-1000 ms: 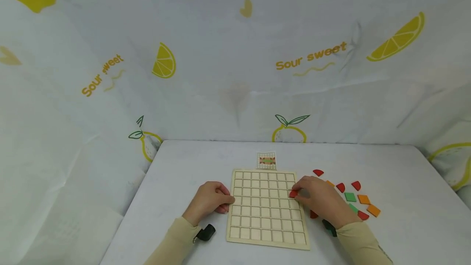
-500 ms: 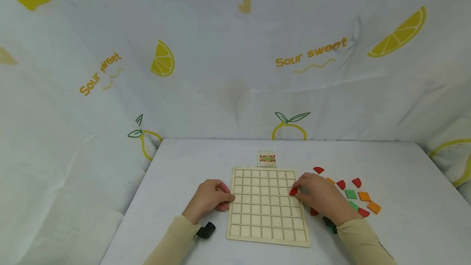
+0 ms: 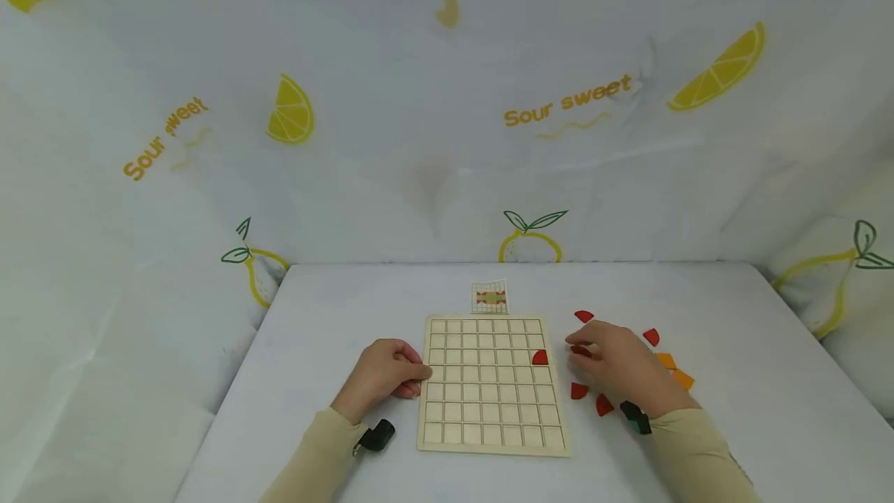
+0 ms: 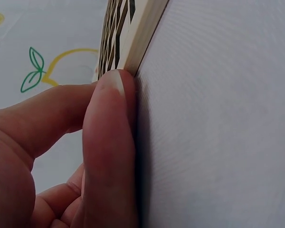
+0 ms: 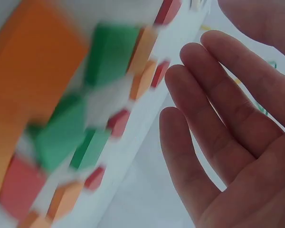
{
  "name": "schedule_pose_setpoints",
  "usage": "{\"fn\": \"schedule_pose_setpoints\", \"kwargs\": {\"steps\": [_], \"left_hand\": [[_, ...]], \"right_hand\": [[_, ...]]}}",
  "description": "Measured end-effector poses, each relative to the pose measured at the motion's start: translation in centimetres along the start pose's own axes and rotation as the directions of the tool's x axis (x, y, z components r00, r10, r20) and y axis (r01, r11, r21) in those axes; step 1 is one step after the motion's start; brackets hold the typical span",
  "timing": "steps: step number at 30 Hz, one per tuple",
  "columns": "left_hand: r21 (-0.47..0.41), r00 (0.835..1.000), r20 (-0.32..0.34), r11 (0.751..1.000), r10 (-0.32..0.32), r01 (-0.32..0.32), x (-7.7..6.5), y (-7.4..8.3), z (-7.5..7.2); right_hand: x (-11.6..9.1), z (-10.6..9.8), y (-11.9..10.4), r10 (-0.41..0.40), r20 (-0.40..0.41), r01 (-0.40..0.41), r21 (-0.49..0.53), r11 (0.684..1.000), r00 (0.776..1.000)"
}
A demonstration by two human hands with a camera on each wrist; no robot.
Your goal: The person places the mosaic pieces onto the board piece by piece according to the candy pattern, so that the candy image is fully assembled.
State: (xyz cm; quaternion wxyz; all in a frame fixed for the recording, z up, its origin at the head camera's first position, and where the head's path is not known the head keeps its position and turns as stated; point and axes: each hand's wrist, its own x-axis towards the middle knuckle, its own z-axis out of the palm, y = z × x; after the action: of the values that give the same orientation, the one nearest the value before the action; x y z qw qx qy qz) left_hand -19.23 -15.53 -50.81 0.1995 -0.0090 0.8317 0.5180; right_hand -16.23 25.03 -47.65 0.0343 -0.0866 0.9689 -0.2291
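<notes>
A pale wooden grid board [image 3: 471, 392] lies in front of me, with a red quarter-circle tile [image 3: 540, 358] in a square near its right edge. My left hand [image 3: 387, 371] pinches the board's left edge; in the left wrist view the thumb [image 4: 109, 142] presses against the wooden rim [image 4: 138, 35]. To the right of the board, my right hand [image 3: 618, 359] hovers over loose tiles, and another red tile [image 3: 581, 350] shows between its thumb and fingers in the head view. The right wrist view shows those fingers [image 5: 213, 109] relaxed and holding nothing.
A small pattern card [image 3: 490, 297] lies just beyond the board. Loose red, orange [image 3: 683, 379] and green tiles [image 5: 111, 54] are scattered around and under my right hand, which hides some of them. A printed cloth [image 3: 433, 138] hangs behind the table.
My right hand has let go of the red tile, which now lies in the board, and has moved right to the loose tiles. The left hand stays at the board's edge. The head view has shifted slightly.
</notes>
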Motion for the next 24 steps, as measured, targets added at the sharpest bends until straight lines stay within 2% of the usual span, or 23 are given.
{"fn": "schedule_pose_setpoints", "kwargs": {"steps": [5, 12, 17, 24], "left_hand": [[0.016, 1.0, -0.001, 1.0, 0.013, -0.013, 0.1, 0.4, -0.1], [0.008, 1.0, -0.006, 1.0, 0.001, -0.001, -0.1, 0.2, 0.1], [-0.001, 1.0, 0.0, 1.0, 0.009, -0.009, -0.2, 0.1, 0.0], [-0.014, 1.0, 0.01, 1.0, 0.014, -0.014, -0.2, -0.2, 0.1]], "right_hand": [[-2.4, -2.2, 3.3, 0.066, -0.031, -0.066, -0.001, 0.998, 0.997], [-6.3, -4.8, 8.5, 0.226, 0.02, -0.224, -0.065, 0.972, 0.974], [-7.1, -5.1, 10.5, 0.29, 0.055, -0.286, -0.077, 0.955, 0.955], [-6.7, -4.5, 11.4, 0.297, 0.054, -0.293, -0.079, 0.953, 0.953]]}}
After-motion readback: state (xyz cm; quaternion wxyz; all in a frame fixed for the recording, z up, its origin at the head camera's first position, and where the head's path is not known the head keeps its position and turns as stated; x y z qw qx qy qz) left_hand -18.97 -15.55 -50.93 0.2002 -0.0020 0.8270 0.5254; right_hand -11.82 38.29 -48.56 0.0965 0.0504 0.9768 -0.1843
